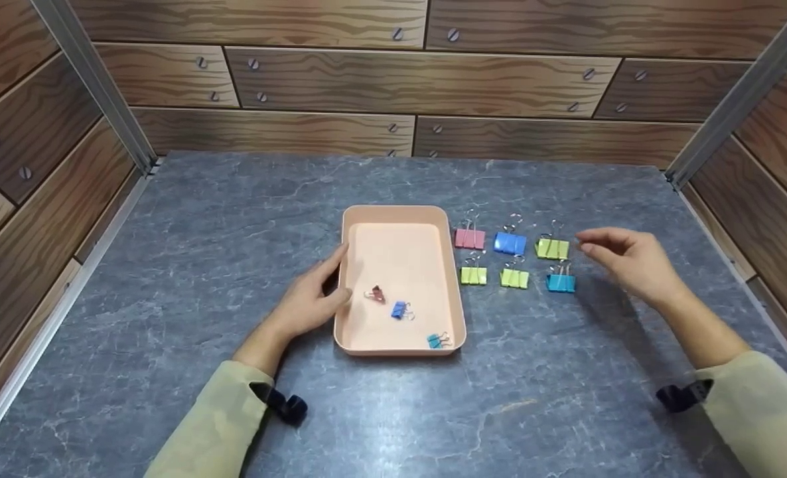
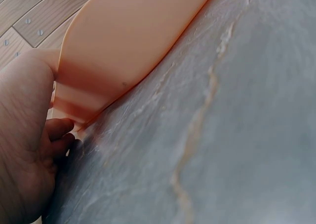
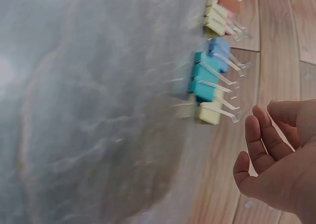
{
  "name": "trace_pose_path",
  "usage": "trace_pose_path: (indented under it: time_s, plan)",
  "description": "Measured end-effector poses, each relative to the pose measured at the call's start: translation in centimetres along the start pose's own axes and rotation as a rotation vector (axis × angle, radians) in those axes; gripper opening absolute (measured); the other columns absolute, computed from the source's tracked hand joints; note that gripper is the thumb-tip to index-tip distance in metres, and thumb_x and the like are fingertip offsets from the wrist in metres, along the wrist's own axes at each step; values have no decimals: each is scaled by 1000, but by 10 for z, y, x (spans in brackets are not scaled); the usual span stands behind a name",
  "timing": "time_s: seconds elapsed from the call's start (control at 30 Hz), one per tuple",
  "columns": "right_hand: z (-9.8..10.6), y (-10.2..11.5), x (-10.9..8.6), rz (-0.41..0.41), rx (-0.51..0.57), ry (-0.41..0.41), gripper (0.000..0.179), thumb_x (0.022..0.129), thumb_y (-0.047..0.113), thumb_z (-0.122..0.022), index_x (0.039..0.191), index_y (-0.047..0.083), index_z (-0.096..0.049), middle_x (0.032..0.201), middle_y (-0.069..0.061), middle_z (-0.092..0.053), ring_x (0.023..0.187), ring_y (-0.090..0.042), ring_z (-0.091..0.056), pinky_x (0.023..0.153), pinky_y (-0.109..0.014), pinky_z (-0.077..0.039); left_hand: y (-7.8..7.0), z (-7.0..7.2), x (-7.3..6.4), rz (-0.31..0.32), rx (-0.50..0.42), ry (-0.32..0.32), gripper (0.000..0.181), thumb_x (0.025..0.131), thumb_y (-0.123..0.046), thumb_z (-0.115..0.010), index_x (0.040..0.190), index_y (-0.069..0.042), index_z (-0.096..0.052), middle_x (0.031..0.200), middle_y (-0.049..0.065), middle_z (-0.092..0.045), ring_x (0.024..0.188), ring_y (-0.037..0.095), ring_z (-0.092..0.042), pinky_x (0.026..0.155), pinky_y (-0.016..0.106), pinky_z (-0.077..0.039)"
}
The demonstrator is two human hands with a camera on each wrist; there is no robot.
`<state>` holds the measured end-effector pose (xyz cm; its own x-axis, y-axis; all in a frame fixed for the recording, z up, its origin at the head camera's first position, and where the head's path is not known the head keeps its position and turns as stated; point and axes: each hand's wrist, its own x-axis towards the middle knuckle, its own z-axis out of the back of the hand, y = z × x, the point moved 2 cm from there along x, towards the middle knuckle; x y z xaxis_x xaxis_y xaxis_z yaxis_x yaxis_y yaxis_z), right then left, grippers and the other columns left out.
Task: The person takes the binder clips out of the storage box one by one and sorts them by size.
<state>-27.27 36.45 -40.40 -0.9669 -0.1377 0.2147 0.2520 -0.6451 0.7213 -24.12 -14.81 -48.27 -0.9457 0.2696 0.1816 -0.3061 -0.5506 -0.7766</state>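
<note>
"Binder clips (image 1: 509, 243) lie in two places, if I see correctly?"

"Yes. Six are on the desk (image 1: 221, 219), in two rows to the right of the peach tray (image 1: 393, 252). Three smaller ones, a red clip (image 1: 376, 294), a blue clip (image 1: 399, 310) and a teal clip (image 1: 437, 340), rest inside it."

"Which step is in hand?"

"In my judgement, the clips are being sorted one by one, but I cannot tell whether into the tray or out of it. The left hand (image 1: 310, 299) steadies the tray, with its thumb over the left rim and other fingers along the outer wall. The right hand (image 1: 639, 265) is just beside the yellow-green clip (image 1: 553, 249) of the far row. Its thumb and first finger are slightly apart, and I see nothing between them."

"What does the next move call for?"

"Probably a fine pinch on one clip, without pushing its neighbours, while the tray is kept firm."

"And what is hard to see?"

"In the left wrist view, the wall hides the tray's inside. The right wrist view is blurred; clips overlap there, and the topmost is cut off."
</note>
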Motion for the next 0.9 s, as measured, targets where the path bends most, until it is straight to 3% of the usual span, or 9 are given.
trace_pose_path:
  time_s: [0.17,0.33,0.6,0.77,0.9]
  plan:
    - [-5,35,-2,83,-15,-25,24,101,13,-75,122,2,-78,114,-10,-78,89,1,-68,73,-12,-53,0,0,0,6,-15,2,81,94,-26,-66,168,-23,-34,161,20,-46,147,34,-46,122,48,-36]
    - [-23,73,-4,168,14,44,21,100,11,-76,120,5,-79,114,-15,-78,93,-5,-69,77,-15,-55,1,-1,0,-2,-20,0,80,95,-24,-66,168,-20,-34,161,21,-47,147,35,-46,122,49,-36]
    - [-65,113,-5,232,96,281,23,97,13,-80,119,11,-81,111,-3,-79,101,-15,-70,82,-25,-59,-1,0,0,-8,-21,-3,80,93,-25,-65,168,-21,-35,161,20,-48,146,33,-47,121,46,-37]
    - [-93,126,-5,320,118,462,22,96,15,-81,118,11,-81,107,0,-79,101,-18,-71,91,-35,-58,-1,0,-1,-10,-21,-4,80,93,-24,-66,167,-20,-36,160,21,-48,145,34,-48,122,47,-37]
    - [-112,131,-6,388,78,578,21,95,16,-82,116,11,-82,106,3,-80,101,-16,-73,94,-46,-59,1,-1,0,-19,-24,-6,80,94,-23,-66,167,-18,-36,160,23,-47,145,35,-47,122,48,-37]
